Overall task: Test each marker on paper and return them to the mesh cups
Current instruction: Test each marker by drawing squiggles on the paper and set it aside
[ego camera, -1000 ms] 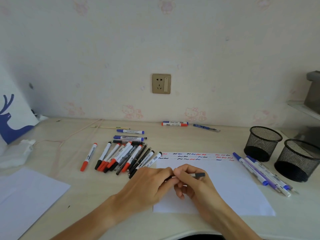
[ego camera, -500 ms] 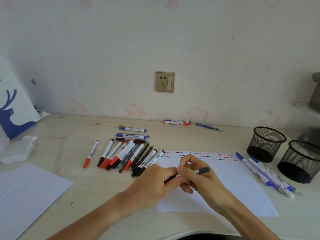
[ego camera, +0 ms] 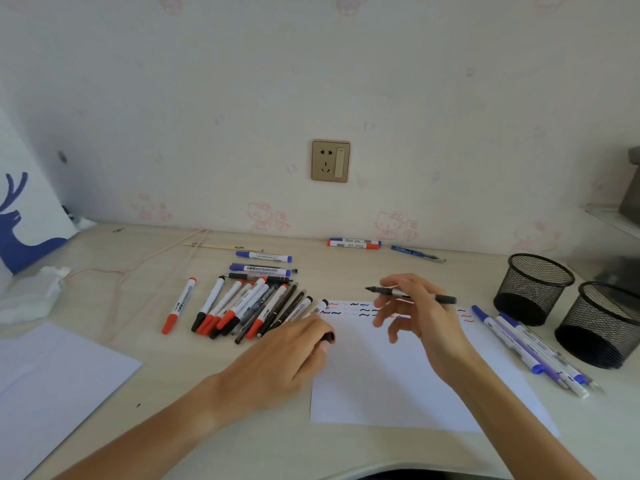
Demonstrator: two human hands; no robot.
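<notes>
My right hand [ego camera: 420, 313] holds an uncapped black pen [ego camera: 410, 294] level above the white test paper [ego camera: 412, 375], tip pointing left. My left hand [ego camera: 294, 355] rests at the paper's left edge, curled round the dark cap [ego camera: 329, 337]. Rows of red, black and blue squiggles [ego camera: 360, 308] run along the paper's far edge. A pile of red and black markers [ego camera: 242, 306] lies left of the paper. Several blue pens [ego camera: 530, 351] lie to its right. Two black mesh cups [ego camera: 533, 289] [ego camera: 602, 327] stand at the right with nothing visible inside.
More markers [ego camera: 353, 243] [ego camera: 263, 256] and a blue pen [ego camera: 415, 253] lie near the wall. A second white sheet [ego camera: 52, 382] lies at front left, crumpled tissue [ego camera: 31, 296] behind it. A pink cable [ego camera: 138, 268] trails over the desk. A shelf edge [ego camera: 616, 216] juts in at right.
The hands, joined over the pen before, have pulled apart: the cap came off into my left hand, and my right hand lifted the pen up and right.
</notes>
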